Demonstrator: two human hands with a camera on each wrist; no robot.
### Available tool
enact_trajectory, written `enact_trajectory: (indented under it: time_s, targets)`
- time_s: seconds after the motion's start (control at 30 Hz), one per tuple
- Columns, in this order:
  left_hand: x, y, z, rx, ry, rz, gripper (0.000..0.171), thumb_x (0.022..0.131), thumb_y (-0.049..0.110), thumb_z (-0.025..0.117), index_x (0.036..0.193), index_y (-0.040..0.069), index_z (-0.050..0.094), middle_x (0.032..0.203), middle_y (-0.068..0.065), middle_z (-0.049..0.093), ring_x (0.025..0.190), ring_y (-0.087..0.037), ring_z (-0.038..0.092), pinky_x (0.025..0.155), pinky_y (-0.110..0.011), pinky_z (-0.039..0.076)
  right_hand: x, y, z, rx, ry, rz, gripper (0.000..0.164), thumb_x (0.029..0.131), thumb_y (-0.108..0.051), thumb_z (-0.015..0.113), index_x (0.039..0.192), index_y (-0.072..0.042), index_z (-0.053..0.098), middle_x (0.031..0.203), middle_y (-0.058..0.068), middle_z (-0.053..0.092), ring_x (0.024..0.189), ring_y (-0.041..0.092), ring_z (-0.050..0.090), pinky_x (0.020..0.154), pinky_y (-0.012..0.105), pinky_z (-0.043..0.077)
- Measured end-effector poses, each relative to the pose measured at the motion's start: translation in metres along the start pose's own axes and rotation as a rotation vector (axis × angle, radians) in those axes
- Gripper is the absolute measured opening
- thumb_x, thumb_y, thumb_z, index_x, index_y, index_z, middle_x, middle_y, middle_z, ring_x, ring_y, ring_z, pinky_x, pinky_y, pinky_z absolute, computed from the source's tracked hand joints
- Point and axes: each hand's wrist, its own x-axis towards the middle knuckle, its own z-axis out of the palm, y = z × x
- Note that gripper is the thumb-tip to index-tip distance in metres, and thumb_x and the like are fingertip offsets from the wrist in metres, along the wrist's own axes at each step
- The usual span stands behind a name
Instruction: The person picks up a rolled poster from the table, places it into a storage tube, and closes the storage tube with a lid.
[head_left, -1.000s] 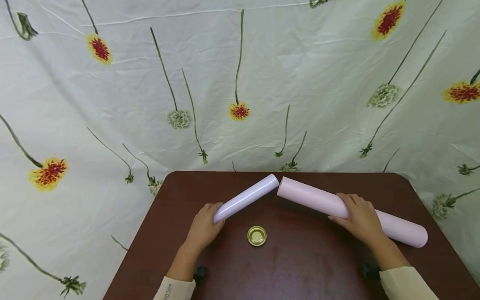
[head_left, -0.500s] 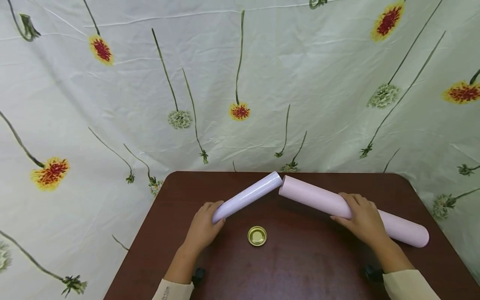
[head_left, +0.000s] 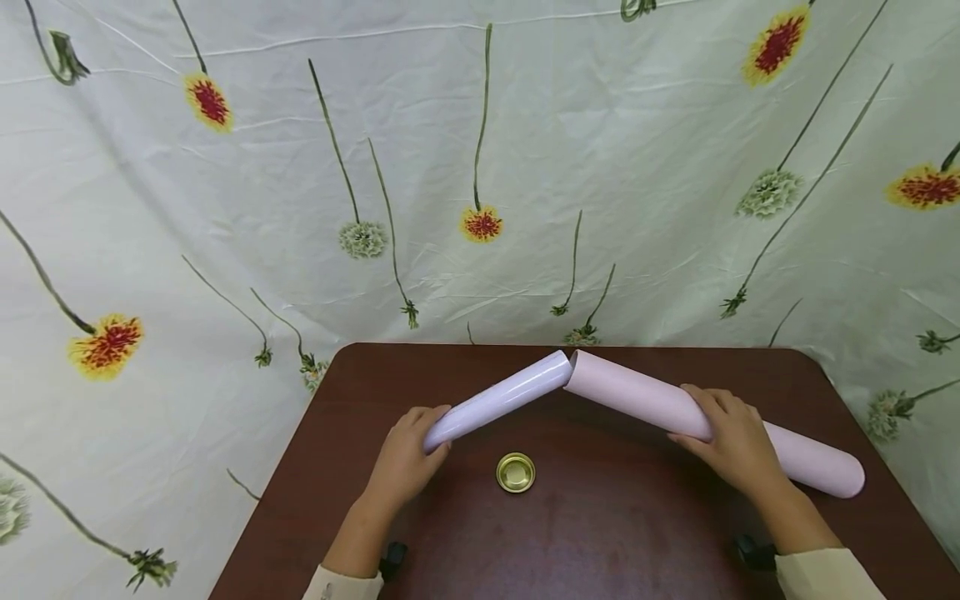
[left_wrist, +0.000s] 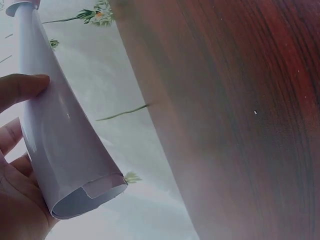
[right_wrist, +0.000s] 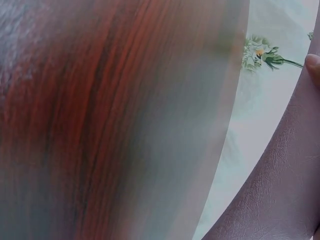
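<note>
My left hand (head_left: 407,457) grips the near end of a slim, glossy pale-lilac tube (head_left: 498,400). In the left wrist view this tube (left_wrist: 70,135) looks like a rolled sheet, hollow at its near end, with a seam edge showing. My right hand (head_left: 735,437) holds a longer, thicker pale-pink tube (head_left: 637,393) around its middle. In the head view the lilac tube's far end meets the pink tube's open left end, so the two form a wide inverted V above the table. The right wrist view shows the pink tube's textured side (right_wrist: 280,175) and a fingertip.
A small round gold-coloured dish or lid (head_left: 516,472) lies on the dark brown wooden table (head_left: 585,533), between the forearms. Behind the table hangs a white cloth (head_left: 525,150) printed with flowers. Dark wrist straps (head_left: 753,552) show by the forearms.
The lilac tube's far end has moved slightly right, up against the pink tube's open end and overlapping it. The pink tube and right hand have shifted a little right.
</note>
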Motion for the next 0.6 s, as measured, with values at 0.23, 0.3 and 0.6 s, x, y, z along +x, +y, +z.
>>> enact_trajectory:
  time_s: [0.23,0.3,0.6]
  targets:
    - [-0.0006,-0.0002,0.0004,0.013,0.007,0.011,0.052,0.083,0.015,0.082,0.133,0.014,0.066,0.119,-0.008,0.068,0.109,-0.029,0.064,0.093,-0.050,0.047,-0.0017,-0.0001,-0.0007,-0.003,-0.007,-0.008,0.083,0.066,-0.029,0.093,0.139,-0.014,0.055,0.113,0.020,0.064,0.101,0.041,0.062,0.082,0.064,0.044]
    - [-0.0008,0.0004,-0.0003,0.020,0.008,0.010,0.052,0.083,0.015,0.082,0.133,0.015,0.066,0.120,-0.008,0.068,0.111,-0.030,0.064,0.093,-0.050,0.045,-0.0021,-0.0002,-0.0008,-0.001,-0.005,-0.013,0.083,0.066,-0.029,0.093,0.139,-0.014,0.055,0.113,0.020,0.064,0.101,0.041,0.062,0.083,0.064,0.044]
    - [-0.0014,0.0014,-0.0017,0.024,0.025,0.038,0.051,0.083,0.012,0.083,0.131,0.016,0.068,0.122,-0.006,0.069,0.113,-0.030,0.064,0.095,-0.052,0.045,-0.0026,0.0011,-0.0015,0.004,0.005,-0.032,0.083,0.065,-0.029,0.093,0.138,-0.015,0.057,0.112,0.018,0.065,0.101,0.040,0.062,0.084,0.062,0.043]
